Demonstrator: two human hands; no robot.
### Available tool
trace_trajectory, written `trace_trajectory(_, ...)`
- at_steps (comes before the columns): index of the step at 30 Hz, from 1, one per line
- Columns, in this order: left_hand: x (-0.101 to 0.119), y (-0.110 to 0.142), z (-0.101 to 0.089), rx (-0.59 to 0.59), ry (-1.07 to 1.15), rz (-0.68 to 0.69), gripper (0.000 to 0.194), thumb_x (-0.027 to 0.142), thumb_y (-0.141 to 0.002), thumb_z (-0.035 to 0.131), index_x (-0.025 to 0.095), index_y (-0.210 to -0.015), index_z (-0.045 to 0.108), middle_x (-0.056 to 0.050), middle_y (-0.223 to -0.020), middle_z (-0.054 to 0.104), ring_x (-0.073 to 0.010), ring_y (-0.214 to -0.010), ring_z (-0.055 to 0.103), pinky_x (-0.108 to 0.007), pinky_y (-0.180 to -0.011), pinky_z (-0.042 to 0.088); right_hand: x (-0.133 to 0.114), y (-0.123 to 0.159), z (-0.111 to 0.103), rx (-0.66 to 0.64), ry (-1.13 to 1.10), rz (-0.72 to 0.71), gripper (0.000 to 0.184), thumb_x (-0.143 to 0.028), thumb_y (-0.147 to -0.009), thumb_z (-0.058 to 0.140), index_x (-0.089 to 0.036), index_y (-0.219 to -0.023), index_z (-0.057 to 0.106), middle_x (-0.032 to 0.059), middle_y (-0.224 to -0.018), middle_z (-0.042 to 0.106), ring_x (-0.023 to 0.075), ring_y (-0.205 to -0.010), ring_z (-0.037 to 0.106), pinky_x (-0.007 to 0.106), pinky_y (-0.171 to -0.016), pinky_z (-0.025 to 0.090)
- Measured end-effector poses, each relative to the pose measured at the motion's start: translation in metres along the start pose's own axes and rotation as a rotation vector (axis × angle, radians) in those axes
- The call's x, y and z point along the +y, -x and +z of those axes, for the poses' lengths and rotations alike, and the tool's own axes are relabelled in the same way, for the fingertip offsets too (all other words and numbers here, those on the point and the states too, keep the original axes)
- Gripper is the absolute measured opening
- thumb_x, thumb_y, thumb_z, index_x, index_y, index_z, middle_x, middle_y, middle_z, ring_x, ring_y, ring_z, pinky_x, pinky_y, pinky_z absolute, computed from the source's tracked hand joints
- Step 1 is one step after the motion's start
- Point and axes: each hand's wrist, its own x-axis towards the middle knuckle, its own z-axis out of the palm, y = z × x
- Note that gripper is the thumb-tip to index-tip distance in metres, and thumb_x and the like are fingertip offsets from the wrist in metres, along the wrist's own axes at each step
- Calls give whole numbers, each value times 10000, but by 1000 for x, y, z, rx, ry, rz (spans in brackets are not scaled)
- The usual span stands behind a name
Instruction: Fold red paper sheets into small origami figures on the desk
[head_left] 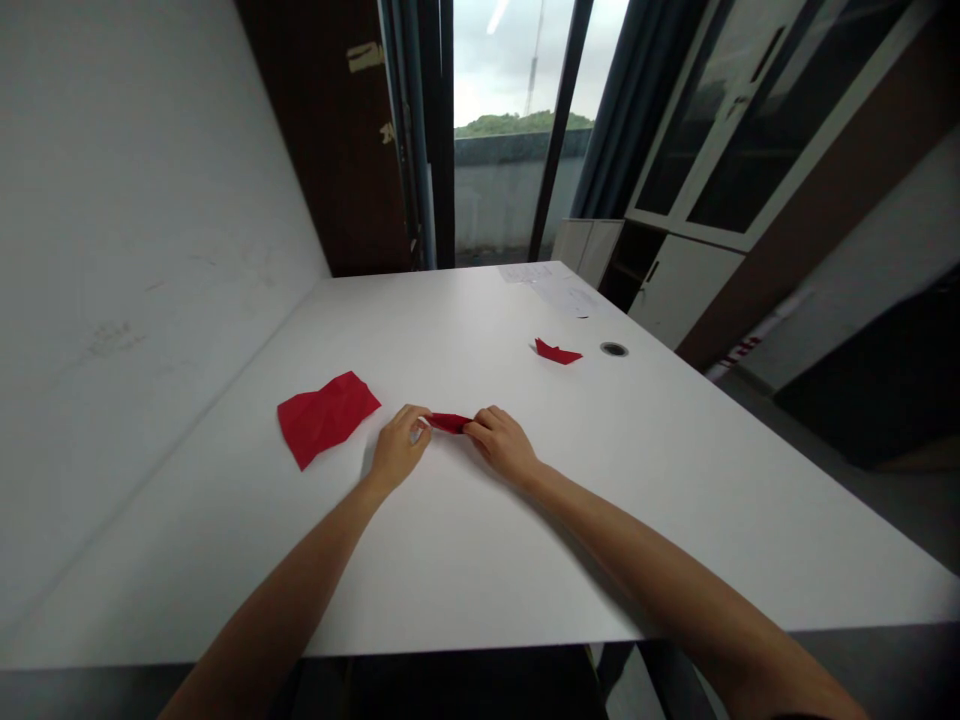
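Note:
A narrow folded piece of red paper (449, 423) stretches between my two hands, just above or on the white table (465, 560). My left hand (399, 447) pinches its left end between thumb and fingers. At the right end, my right hand (501, 442) grips it the same way, the fingertips partly covering it. To the left of my left hand lies a creased, flattened sheet of red paper (327, 416). Farther off to the right rests a folded red paper boat (557, 352).
Beside the paper boat is a round cable grommet (614, 349) in the tabletop. Printed white sheets (564, 295) lie at the far right edge. A wall (135, 250) borders the table's left side. White cabinets (686, 290) stand beyond its right side.

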Motion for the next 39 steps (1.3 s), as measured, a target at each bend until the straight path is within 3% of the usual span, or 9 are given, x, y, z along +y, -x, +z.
trace_trajectory(8,7,1,3,1,-30,20,105,220,-903,566,220,-959,654,-48,-974,644,-198,-898,604,-317,-807,453,4,3,0,-28,46,-48,194,-175,-998,473,-216,-1053,654,73,-992,567,199,-903,478,288,-675,361)
trace_trajectory(14,13,-1,6,76,151,-20,72,209,-867,607,207,-818,659,-64,-985,643,-209,-963,590,-332,-881,439,-1,1,-2,-84,42,-61,222,-161,-997,450,-228,-1037,658,72,-1015,554,202,-920,490,280,-670,383)
trace_trajectory(18,9,-2,14,185,422,-183,111,287,-862,630,188,-813,645,-73,-1015,643,-188,-959,590,-290,-828,451,-3,0,-2,-123,62,-97,187,-186,-1000,468,-213,-1002,653,73,-1029,553,205,-943,497,280,-689,412)
trace_trajectory(23,-4,-1,25,300,773,-481,214,356,-829,652,178,-760,554,27,-674,516,-111,-615,472,-228,-609,382,-2,0,-2,-110,52,-145,152,-174,-986,493,-200,-974,642,79,-1059,564,205,-986,499,289,-759,452)
trace_trajectory(26,-7,-1,27,357,959,-576,230,338,-796,668,182,-745,507,53,-636,460,-95,-561,426,-219,-557,346,-1,1,-2,-88,46,-158,143,-151,-965,501,-194,-979,636,90,-1070,569,212,-998,499,297,-767,464)
trace_trajectory(31,-4,-3,26,394,1090,-650,199,307,-786,658,179,-771,507,26,-706,568,-114,-630,543,-233,-620,430,-1,4,-3,-25,-79,-172,140,-285,-936,570,-175,-999,628,115,-1087,568,223,-997,516,332,-835,475)
trace_trajectory(35,6,-2,22,327,1121,-650,209,364,-825,604,175,-830,516,-55,-880,682,-190,-776,656,-311,-696,507,-3,5,0,25,-140,-109,217,-369,-981,518,-181,-973,628,112,-1048,584,214,-969,535,321,-811,469)
trace_trajectory(39,18,1,22,285,1123,-643,239,398,-842,601,191,-886,491,-30,-795,670,-199,-743,670,-324,-683,526,-7,3,0,-1,-154,-62,222,-337,-997,480,-185,-895,606,96,-950,588,201,-908,535,308,-782,447)
